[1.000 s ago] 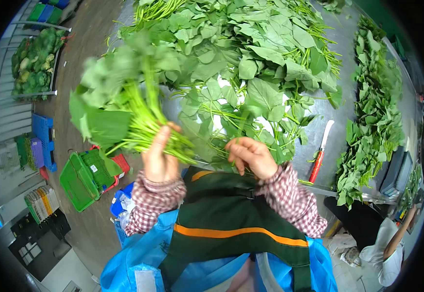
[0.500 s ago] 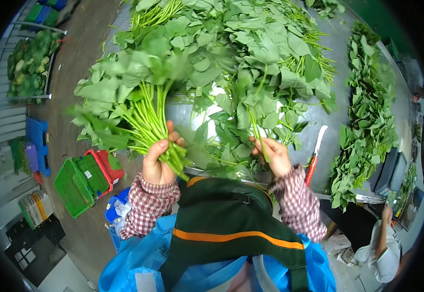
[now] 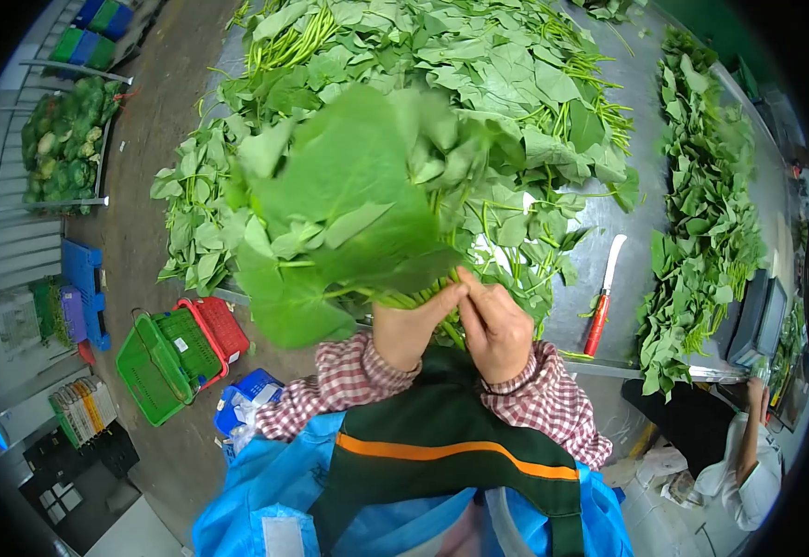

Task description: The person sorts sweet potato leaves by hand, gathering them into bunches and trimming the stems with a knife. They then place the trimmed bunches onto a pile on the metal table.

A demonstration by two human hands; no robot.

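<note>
A bunch of leafy green stems is in my left hand, its broad leaves fanning up and to the left over the metal table. My right hand touches my left at the stem ends, its thumb and fingers pinched on stems. The leaves hide part of my left hand's fingers. More loose greens are heaped across the table beyond my hands. To the right of my right hand lies a knife with a red handle, blade pointing away from me.
A long row of greens runs along the table's right side. Green and red baskets stand on the floor at left, beside a blue crate. Another person is at lower right. Netted vegetables are at upper left.
My left hand has moved right with the bunch, and my right hand slightly left and down, so they now meet. The bunch's leaves have swung over the middle of the table.
</note>
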